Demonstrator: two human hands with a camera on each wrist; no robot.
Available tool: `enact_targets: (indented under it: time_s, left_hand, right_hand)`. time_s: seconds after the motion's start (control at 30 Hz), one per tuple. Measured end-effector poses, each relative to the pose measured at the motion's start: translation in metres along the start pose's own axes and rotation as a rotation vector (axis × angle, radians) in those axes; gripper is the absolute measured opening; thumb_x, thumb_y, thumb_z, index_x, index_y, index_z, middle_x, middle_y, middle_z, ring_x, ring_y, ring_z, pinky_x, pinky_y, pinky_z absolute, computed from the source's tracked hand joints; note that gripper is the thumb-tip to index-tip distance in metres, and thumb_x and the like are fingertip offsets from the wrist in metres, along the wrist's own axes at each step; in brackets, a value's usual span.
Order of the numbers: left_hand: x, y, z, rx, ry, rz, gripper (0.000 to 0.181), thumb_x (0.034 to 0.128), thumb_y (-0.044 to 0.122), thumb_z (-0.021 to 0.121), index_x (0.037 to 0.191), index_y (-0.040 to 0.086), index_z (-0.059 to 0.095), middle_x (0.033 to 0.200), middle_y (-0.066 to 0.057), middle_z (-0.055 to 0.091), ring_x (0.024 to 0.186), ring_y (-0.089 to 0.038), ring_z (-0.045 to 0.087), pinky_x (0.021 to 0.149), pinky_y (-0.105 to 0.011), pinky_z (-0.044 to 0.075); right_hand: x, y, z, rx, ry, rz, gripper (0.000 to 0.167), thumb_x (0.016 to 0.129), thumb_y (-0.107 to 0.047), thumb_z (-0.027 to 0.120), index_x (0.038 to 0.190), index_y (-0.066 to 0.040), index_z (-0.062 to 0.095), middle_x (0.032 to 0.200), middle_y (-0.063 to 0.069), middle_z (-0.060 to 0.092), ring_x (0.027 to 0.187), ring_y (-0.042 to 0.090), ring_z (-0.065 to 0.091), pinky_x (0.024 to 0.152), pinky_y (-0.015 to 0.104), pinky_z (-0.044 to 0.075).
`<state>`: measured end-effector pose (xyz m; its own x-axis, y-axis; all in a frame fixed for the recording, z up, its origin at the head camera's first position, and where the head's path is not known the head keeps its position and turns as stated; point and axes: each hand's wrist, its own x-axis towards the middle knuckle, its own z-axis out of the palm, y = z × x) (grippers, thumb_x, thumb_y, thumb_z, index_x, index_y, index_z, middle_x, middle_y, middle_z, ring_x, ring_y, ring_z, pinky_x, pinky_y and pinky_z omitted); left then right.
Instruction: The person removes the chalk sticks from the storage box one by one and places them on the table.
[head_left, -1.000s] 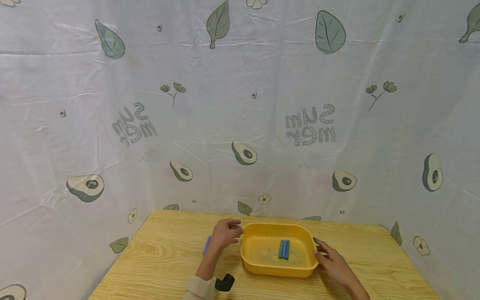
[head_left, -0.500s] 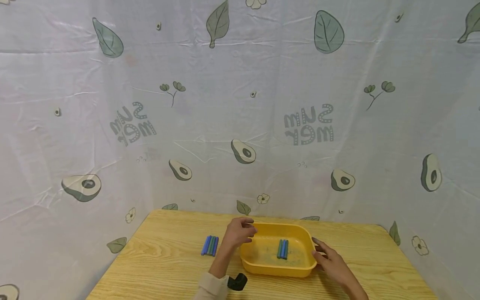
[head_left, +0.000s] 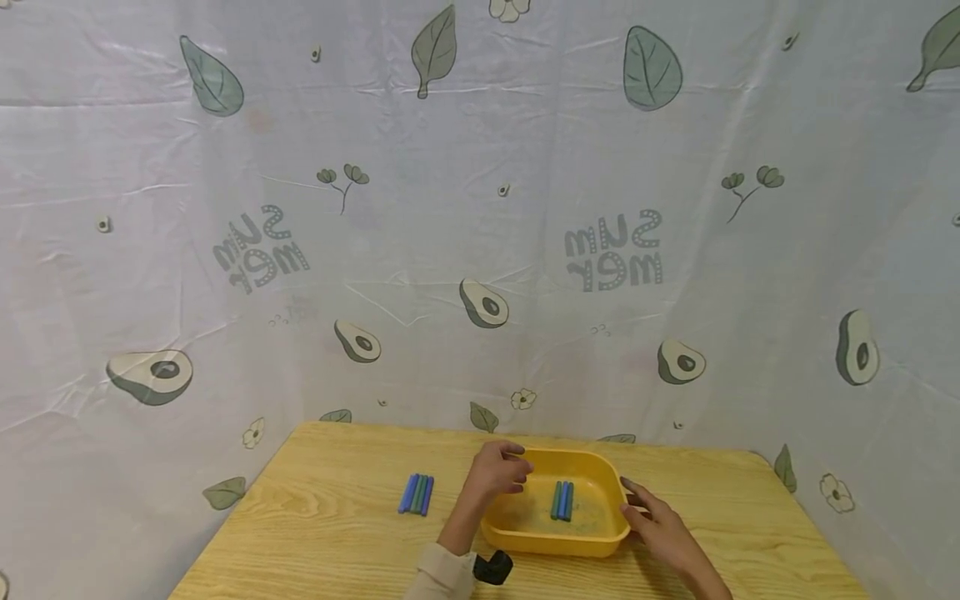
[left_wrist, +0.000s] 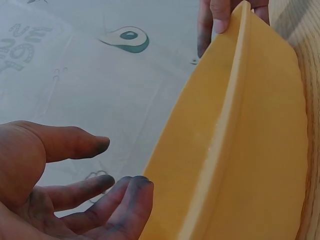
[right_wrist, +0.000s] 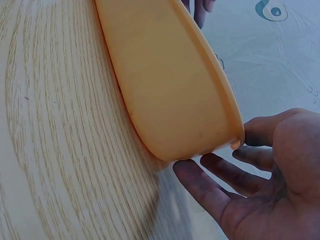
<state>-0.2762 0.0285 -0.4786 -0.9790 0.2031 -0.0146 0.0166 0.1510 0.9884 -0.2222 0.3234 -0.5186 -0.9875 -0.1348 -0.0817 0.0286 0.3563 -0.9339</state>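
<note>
Yellow plastic is the tray [head_left: 555, 546] at lower centre of the head view, with three chalk-like sticks [head_left: 563, 501] inside; the right grip [head_left: 662, 531] pinches its edge, the left grip [head_left: 499, 468], rather wide, holds nothing. If the right grip pulled unevenly, the tray could tilt and the sticks roll. The left wrist view shows darkened left fingertips [left_wrist: 102, 145], but the sticks appear only in the head view.

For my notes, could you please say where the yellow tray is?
In the head view, the yellow tray sits low, right of centre, between loose sticks and the right hand.
</note>
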Motion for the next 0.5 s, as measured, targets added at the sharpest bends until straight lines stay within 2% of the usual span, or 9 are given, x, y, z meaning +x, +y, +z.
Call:
enact_targets:
  time_s: [0.23, 0.5]
  left_hand:
    - [0.009, -0.007, 0.01, -0.001, 0.004, -0.035, 0.044, 0.094, 0.006, 0.076, 0.134, -0.01, 0.067, 0.105, -0.017, 0.076, 0.095, -0.041, 0.078, 0.078, -0.045, 0.068]
    - [0.013, -0.011, 0.025, 0.006, 0.03, -0.059, 0.042, 0.0943, 0.007, 0.077, 0.131, -0.01, 0.068, 0.107, -0.017, 0.076, 0.087, -0.031, 0.077, 0.077, -0.046, 0.067]
  right_hand:
    - [0.001, 0.002, 0.0, -0.009, 0.014, 0.002, 0.061, 0.115, -0.013, 0.047, 0.165, 0.013, 0.023, 0.149, 0.044, 0.047, 0.129, 0.051, 0.063, 0.095, 0.049, 0.064]
    - [0.0, 0.001, -0.001, -0.002, -0.012, -0.014, 0.062, 0.115, -0.014, 0.046, 0.164, 0.015, 0.02, 0.149, 0.046, 0.045, 0.129, 0.052, 0.063, 0.093, 0.046, 0.064]
